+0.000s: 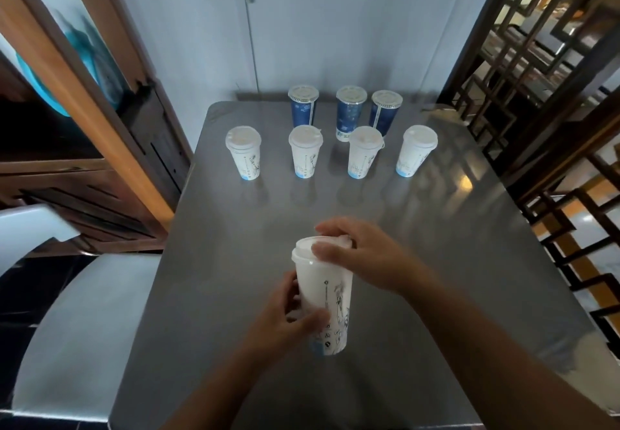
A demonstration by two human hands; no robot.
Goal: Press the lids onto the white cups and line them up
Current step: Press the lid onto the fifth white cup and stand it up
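A white printed cup (330, 298) stands near the front of the grey table (419, 228). My left hand (288, 312) grips its lower body from the left. My right hand (355, 255) lies over the translucent lid (307, 248) on its rim, thumb and fingers curled round the lid's edge. Further back, several lidded white cups stand in a row, from the leftmost (244, 153) to the rightmost (416, 150).
Three lidded blue cups (349, 109) stand behind the white row near the wall. A pale chair (77, 322) sits at the table's left edge. A wooden cabinet (100, 148) is at the left and a wooden lattice screen (553, 94) at the right.
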